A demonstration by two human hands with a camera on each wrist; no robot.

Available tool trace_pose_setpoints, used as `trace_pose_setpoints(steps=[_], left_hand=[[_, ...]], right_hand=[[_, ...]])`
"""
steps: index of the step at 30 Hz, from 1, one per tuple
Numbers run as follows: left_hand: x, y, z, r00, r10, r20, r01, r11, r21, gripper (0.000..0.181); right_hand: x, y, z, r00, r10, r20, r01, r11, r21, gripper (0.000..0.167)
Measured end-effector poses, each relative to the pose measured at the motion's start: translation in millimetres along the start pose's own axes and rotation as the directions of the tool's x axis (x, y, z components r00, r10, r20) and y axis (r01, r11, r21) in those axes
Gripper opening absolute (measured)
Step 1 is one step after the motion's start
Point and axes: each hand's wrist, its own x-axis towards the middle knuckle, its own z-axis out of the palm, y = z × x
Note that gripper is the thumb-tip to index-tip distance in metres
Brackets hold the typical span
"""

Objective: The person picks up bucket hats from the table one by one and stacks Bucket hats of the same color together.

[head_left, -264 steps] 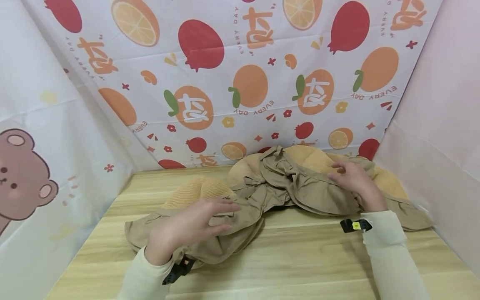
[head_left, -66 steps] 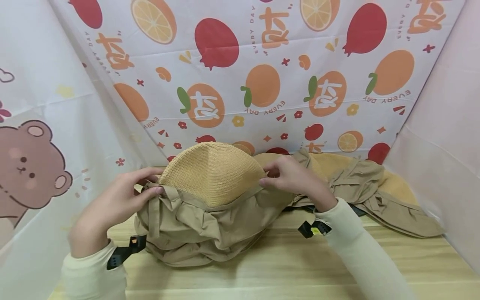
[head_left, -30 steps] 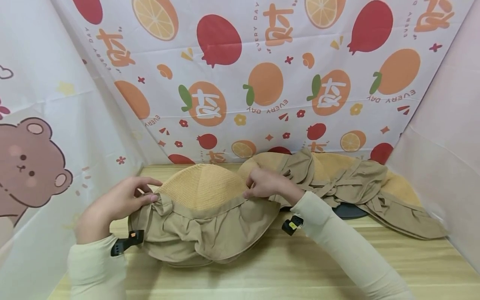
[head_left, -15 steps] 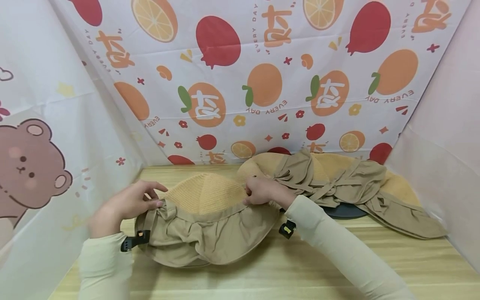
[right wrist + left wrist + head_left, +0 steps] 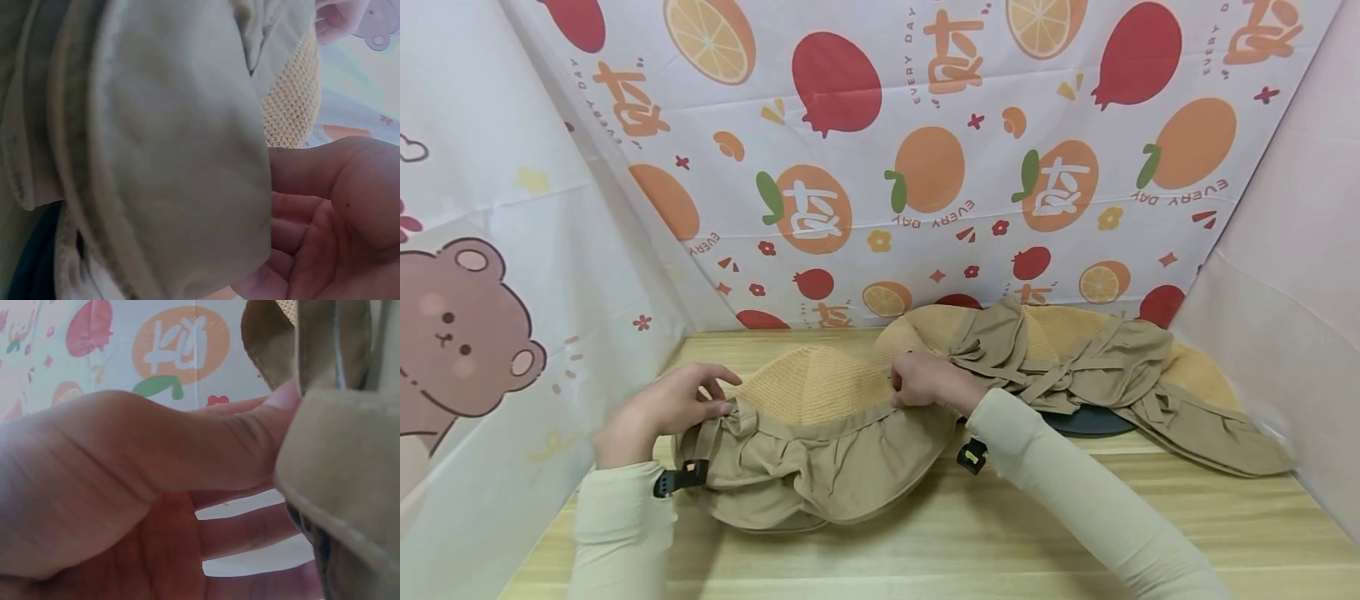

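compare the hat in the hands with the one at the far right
The left hand and right hand grip the held hat; neither touches the far-right hat. The held hat's crown shows nearly whole; the far-right hat's is partly hidden by the neighbouring hat. The held hat's brim is rippled, the far-right hat's smoother. Both have yellowish woven crowns and tan brims.

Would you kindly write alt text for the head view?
A person's left hand and right hand grip opposite sides of a yellow-crowned, brown-brimmed hat at a wooden table. Similar hats lie overlapping to its right, before a fruit-print cloth.
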Motion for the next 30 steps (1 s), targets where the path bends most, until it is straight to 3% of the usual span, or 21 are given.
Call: trace_pose_setpoints(steps=[4,12,19,30], left_hand=[[3.1,-2.1,0.3,1.000,0.005,-0.011,-0.005,1.000,-0.019,0.035],[4.5,-5.4,-0.6,0.999,-0.004,-0.045,0.003,1.000,-0.022,0.035],[3.4,-7.5,-1.8,0.999,-0.004,-0.036,0.004,1.000,-0.004,0.034],[2.1,-7.1,-1.9,1.000,0.020,-0.002,-0.020,1.000,-0.021,0.035]], right_hand=[[0.8,1.4,-0.1,1.000,0.008,-0.030,-0.008,1.000,-0.003,0.014],[1.9,2.9,1.0,0.991,0.015,-0.133,-0.010,0.999,0.034,0.011],[-1.0,10.7,16.5,0.971,0.002,-0.240,0.026,0.993,0.115,0.016],[-21.4,11.5,21.9,0.952,0.011,-0.306,0.056,0.977,0.208,0.012]])
